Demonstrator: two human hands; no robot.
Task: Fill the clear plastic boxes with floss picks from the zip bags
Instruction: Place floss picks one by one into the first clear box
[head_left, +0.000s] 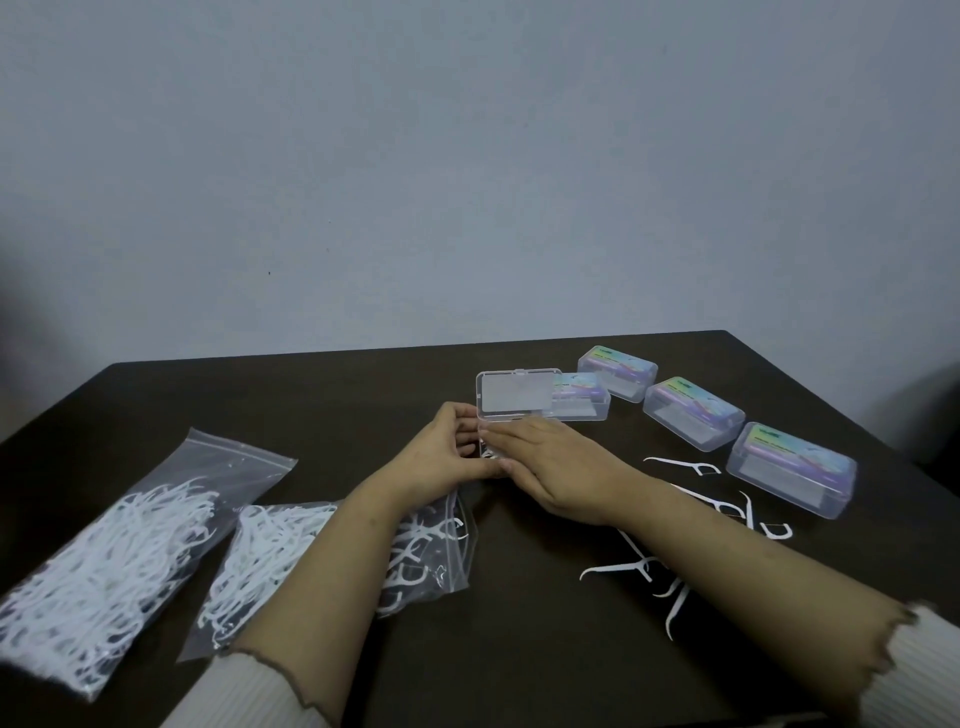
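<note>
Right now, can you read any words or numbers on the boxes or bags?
None can be read.
Closed boxes' colourful labels, such as the nearest box: print is too small and blurred.
Open box at the hands: no writing visible.
Zip bags: no writing visible.

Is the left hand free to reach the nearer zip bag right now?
Probably not yet: the left hand holds the open clear box with the right hand. The nearer zip bag lies under its forearm, unobstructed.
</note>
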